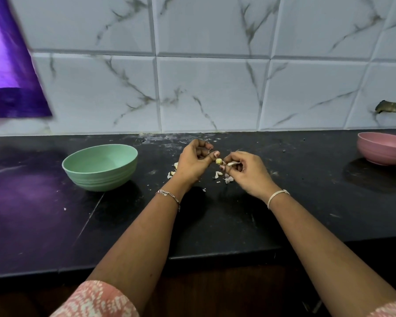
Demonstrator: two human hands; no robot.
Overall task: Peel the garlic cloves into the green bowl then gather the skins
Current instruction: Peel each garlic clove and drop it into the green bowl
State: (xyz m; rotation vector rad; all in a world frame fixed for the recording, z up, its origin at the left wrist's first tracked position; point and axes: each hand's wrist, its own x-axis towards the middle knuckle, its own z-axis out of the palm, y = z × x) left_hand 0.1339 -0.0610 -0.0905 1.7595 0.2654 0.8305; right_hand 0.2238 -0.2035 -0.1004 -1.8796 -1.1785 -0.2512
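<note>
Above the black desk (215, 225), my left hand (192, 161) and right hand (247, 170) pinch one garlic clove (218, 161) between them; green bowl (100, 167) sits left.

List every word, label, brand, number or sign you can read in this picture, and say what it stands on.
None: no readable text shows anywhere.
The green bowl, pink bowl, wall tiles, black counter and purple sheet all bear no lettering.

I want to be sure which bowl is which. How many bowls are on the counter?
2. The green bowl stands left of the hands; the pink bowl sits at the far right edge, partly cut off by the frame.
</note>
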